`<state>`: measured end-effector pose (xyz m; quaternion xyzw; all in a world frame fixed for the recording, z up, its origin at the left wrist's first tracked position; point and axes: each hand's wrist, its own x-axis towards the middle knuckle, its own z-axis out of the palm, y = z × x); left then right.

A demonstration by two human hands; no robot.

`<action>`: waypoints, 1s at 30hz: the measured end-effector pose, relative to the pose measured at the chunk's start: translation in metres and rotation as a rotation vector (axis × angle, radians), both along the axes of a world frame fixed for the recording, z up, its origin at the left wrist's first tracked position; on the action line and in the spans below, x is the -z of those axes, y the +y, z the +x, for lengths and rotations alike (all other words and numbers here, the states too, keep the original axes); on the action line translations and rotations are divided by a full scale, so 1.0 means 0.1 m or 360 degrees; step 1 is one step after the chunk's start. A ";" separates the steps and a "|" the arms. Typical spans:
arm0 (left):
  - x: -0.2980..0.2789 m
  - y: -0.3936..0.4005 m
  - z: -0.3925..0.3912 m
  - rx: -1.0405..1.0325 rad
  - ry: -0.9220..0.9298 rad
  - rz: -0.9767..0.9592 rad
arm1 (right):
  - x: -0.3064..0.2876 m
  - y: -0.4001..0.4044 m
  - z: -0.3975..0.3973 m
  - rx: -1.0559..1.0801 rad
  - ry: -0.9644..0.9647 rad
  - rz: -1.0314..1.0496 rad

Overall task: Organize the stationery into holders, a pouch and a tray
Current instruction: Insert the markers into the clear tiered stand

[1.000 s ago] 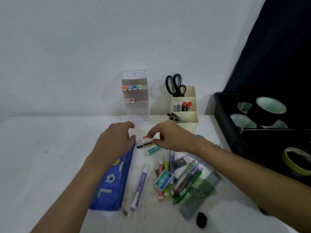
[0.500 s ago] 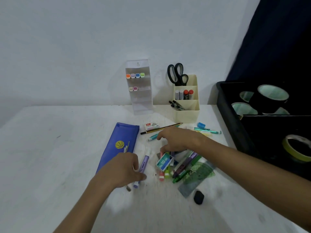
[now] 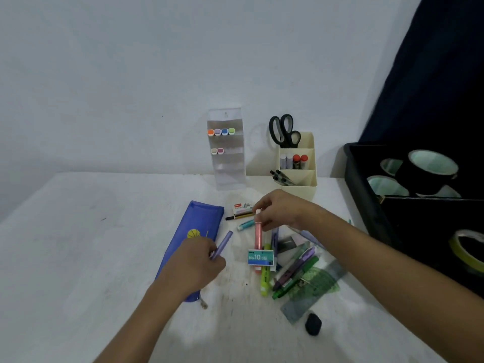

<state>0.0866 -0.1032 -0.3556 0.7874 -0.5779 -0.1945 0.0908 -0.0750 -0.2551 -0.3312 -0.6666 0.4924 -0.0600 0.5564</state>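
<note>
White table (image 3: 104, 258): left hand (image 3: 195, 265) grips purple marker (image 3: 222, 243), right hand (image 3: 280, 210) pinches pink marker (image 3: 258, 235).

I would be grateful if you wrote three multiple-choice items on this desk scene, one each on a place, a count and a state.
1. Where are the scissors?
A. In the cream holder's back compartment
B. On the blue pouch
C. In the black tray

2. How many marker caps show in the clear holder's top row?
A. Two
B. Four
C. Six

3. What does the left hand hold?
A. A purple marker
B. The black eraser
C. Nothing

Answers: 1 A, handles stick up from the cream holder. 2 B, orange, lilac, blue and green in the clear holder. 3 A, its grip closes on the purple marker.
</note>
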 end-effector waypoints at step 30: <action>-0.50 -0.55 0.06 -0.0093 0.0312 -0.0976 | -0.39 0.17 0.09 0.0244 -0.0312 0.0104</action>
